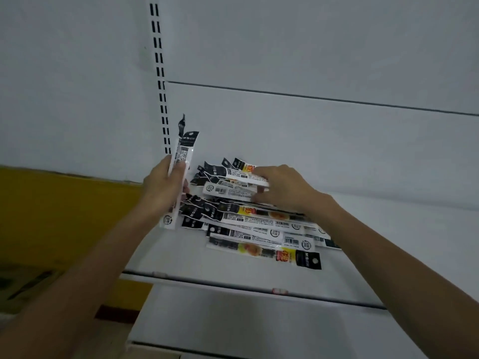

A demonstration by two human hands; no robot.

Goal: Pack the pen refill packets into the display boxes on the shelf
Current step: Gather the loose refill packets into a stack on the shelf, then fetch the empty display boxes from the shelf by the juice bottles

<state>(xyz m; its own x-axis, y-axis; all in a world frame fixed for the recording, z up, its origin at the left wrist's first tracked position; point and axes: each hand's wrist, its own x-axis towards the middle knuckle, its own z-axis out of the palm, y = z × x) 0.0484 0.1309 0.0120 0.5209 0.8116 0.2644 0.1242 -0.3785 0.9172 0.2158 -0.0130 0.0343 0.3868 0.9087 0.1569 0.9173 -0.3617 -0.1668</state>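
A loose pile of pen refill packets (248, 224) lies on the white shelf (181, 257), long white sleeves with black ends and some yellow labels. My left hand (162, 189) grips a small upright bundle of packets (185, 149) at the pile's left edge, their black tops pointing up. My right hand (281, 186) pinches a packet (241, 174) at the top of the pile, thumb under and fingers over it. No display box is in view.
A white back panel with a slotted upright (161, 81) rises behind the shelf. A yellow wall strip (64, 211) and a cardboard box (23, 286) sit at the left. Another white shelf (233, 330) lies below.
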